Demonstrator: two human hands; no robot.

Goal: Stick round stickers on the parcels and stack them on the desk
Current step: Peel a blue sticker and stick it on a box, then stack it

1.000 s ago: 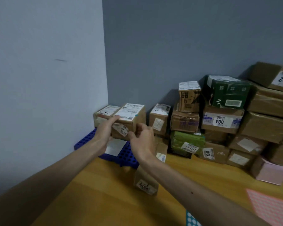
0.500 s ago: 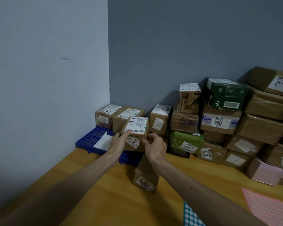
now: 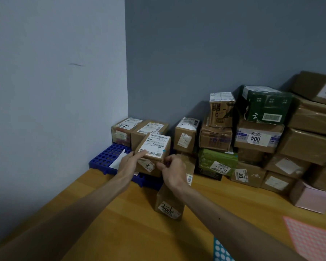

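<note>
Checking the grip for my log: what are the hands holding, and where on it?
A small parcel: left hand pinches its near left corner, right hand grips its near right edge.

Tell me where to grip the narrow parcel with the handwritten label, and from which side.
Likely best: grip the narrow parcel across its long side walls near the labelled end, from above. It is slim, with bare desk on both sides.
</note>
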